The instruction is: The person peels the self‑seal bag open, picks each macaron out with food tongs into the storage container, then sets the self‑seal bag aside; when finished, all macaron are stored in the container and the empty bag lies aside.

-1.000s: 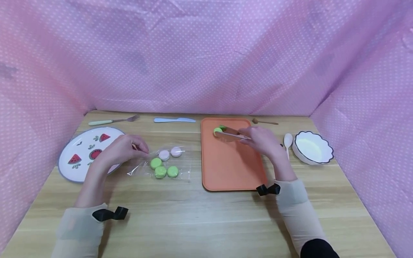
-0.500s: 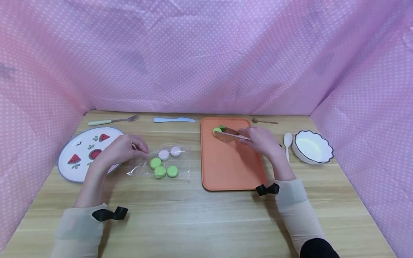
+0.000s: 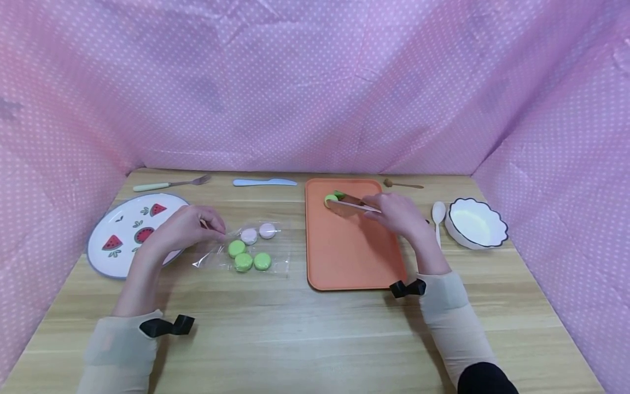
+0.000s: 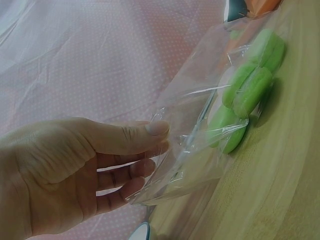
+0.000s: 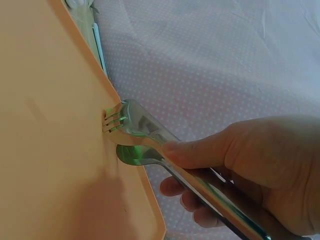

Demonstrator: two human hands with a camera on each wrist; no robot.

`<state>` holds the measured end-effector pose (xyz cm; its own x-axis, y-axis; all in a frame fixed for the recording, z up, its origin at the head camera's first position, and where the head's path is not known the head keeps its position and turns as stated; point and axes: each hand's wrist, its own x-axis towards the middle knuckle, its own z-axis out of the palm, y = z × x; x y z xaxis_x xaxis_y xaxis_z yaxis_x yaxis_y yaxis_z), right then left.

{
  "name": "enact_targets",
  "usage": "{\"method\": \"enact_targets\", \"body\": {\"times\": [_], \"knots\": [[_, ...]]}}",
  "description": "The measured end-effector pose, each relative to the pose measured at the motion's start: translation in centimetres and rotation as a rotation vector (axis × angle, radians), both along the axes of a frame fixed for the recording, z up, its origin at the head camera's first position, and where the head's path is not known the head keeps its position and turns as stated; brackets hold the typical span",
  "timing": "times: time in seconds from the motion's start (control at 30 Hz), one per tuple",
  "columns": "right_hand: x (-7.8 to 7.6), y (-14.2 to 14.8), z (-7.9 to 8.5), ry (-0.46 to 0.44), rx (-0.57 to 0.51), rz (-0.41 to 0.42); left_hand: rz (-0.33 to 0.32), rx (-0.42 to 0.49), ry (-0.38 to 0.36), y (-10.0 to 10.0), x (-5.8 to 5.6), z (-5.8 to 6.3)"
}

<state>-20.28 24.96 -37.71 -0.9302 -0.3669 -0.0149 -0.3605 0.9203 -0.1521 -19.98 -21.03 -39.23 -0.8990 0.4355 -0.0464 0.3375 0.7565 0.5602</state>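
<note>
My left hand (image 3: pixel 189 227) pinches the open edge of a clear plastic bag (image 4: pixel 185 145) between thumb and fingers. Inside the bag lie several macarons: green ones (image 3: pixel 237 249) and two pale pink ones (image 3: pixel 267 231). My right hand (image 3: pixel 398 213) grips metal tongs (image 5: pixel 185 180), one arm ending in fork tines and the other in a rounded spoon. At the tong tips is a green macaron (image 3: pixel 331 200), low over the far left part of the orange tray (image 3: pixel 354 257); the fork tines partly hide it in the right wrist view.
An oval plate (image 3: pixel 110 265) with watermelon pictures lies beneath the left forearm. Along the back are a fork (image 3: pixel 152 186), a blue knife (image 3: pixel 264 182) and a small wooden dipper (image 3: pixel 403 185). A white spoon (image 3: pixel 438 213) and a scalloped bowl (image 3: pixel 474 221) stand at the right.
</note>
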Motion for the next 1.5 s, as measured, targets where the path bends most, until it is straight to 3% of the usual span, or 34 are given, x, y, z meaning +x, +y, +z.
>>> {"method": "enact_targets", "body": {"times": [1.23, 1.5], "knots": [[0.06, -0.13, 0.15, -0.011, 0.002, -0.003, 0.011, -0.004, -0.011, -0.04, -0.05, -0.1], [0.44, -0.12, 0.53, -0.012, -0.058, -0.004, 0.009, 0.009, -0.004, -0.04, 0.01, -0.15]]}}
